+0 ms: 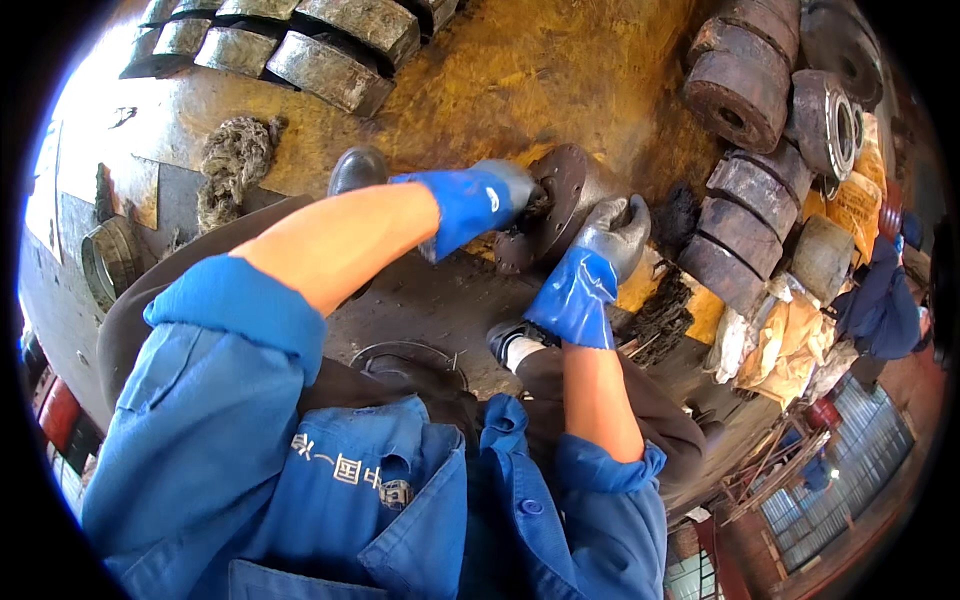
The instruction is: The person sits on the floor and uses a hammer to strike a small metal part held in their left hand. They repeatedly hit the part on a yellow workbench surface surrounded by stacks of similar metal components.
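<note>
A brown, rusty flanged metal part [565,190] with small holes around its rim stands on its edge in front of me. My left hand [508,188], in a blue and grey rubber glove, reaches to the flange's face at its central opening. Its fingers are closed at a dark wad there that I cannot make out clearly. My right hand [614,234], gloved the same way, lies against the part's right side with its fingers curled at the rim. Some of its fingertips are hidden.
Several rusty metal cylinders [737,98] and stacked rings [742,215] stand on the right. Grey metal blocks [330,72] line the far left. A tangled fibre bundle [236,160] and a metal ring [112,262] lie on the left. Crumpled brown paper [785,345] sits at right.
</note>
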A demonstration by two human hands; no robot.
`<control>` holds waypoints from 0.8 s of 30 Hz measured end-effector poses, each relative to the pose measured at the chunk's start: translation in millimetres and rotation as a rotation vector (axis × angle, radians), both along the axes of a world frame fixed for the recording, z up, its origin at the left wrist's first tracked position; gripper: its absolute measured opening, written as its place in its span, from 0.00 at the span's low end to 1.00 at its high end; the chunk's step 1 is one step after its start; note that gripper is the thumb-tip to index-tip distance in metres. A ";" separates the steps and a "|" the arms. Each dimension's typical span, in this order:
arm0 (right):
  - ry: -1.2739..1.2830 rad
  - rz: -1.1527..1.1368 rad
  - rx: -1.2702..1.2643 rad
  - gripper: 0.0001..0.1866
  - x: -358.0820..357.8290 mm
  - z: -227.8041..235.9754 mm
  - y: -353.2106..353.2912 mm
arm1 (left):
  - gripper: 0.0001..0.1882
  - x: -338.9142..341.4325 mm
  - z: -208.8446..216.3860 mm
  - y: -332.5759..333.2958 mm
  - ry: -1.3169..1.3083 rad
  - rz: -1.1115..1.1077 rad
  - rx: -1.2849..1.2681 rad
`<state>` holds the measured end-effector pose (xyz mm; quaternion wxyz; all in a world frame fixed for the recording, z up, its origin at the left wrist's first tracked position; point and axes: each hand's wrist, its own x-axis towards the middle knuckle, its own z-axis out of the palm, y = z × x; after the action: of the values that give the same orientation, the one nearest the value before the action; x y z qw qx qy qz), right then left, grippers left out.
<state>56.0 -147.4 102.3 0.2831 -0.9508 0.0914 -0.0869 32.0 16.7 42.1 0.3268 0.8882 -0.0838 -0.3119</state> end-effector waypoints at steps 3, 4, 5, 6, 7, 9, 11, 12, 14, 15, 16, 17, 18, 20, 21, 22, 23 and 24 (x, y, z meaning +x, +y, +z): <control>-0.004 -0.020 0.033 0.22 0.1 -7.0 -3.8 | 0.11 20.7 -3.9 17.0 0.131 -0.050 0.247; 0.005 -0.026 0.049 0.22 0.8 -6.1 -2.8 | 0.11 23.8 -7.7 27.0 0.146 -0.026 0.273; 0.026 -0.012 0.065 0.22 1.0 -4.5 -1.2 | 0.10 25.2 -10.9 36.1 0.158 -0.002 0.285; 0.030 -0.003 0.064 0.23 1.2 -5.0 -4.1 | 0.10 29.3 -12.8 42.0 0.167 0.022 0.245; 0.035 0.007 0.064 0.23 1.7 -6.0 -7.1 | 0.09 29.8 -14.5 48.5 0.165 0.054 0.173; 0.029 0.037 0.132 0.23 0.7 -9.2 -12.1 | 0.08 27.5 -18.7 58.9 0.184 0.150 -0.076; 0.013 0.043 0.055 0.23 2.1 -10.7 -17.1 | 0.07 30.6 -29.8 60.9 0.226 0.307 -0.390; 0.008 0.063 0.018 0.23 1.2 -3.5 -13.5 | 0.06 26.9 -42.2 58.5 0.240 0.424 -0.538; 0.011 0.091 0.017 0.22 2.9 -1.9 -8.2 | 0.06 24.2 -74.5 46.9 0.183 0.679 -0.765; 0.015 0.082 0.082 0.22 1.4 -2.5 -7.6 | 0.05 25.1 -92.1 34.2 0.116 0.770 -0.788; 0.027 0.092 0.148 0.22 -0.4 -5.8 -5.2 | 0.04 27.2 -109.7 23.9 0.124 0.806 -0.661; 0.017 0.042 0.114 0.22 2.8 -14.3 -13.9 | 0.06 33.1 -82.8 2.2 0.101 0.451 -0.326; 0.033 0.016 0.106 0.22 4.9 -13.7 -18.0 | 0.10 35.5 -50.2 -16.4 0.013 0.093 -0.021; 0.067 0.029 0.083 0.22 0.7 1.6 -9.3 | 0.15 -10.4 -104.6 -59.7 -0.048 0.608 -0.211; 0.071 0.079 0.029 0.22 -1.9 4.9 -3.9 | 0.18 -31.9 -125.6 -72.3 -0.050 0.762 -0.245; 0.079 0.040 0.022 0.22 0.0 5.5 -9.3 | 0.20 -31.7 -112.8 -73.1 0.032 0.609 -0.161; 0.088 0.001 0.015 0.22 1.2 6.1 -15.1 | 0.22 -29.9 -99.9 -74.6 0.111 0.454 -0.076; 0.078 -0.012 0.018 0.22 0.0 17.5 -10.5 | 0.23 -41.0 -117.8 -81.1 0.022 0.459 -0.069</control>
<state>56.0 -157.9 119.7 0.2873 -0.9503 0.1089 -0.0505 -8.9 -64.4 -75.7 0.4202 0.8688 0.1134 -0.2362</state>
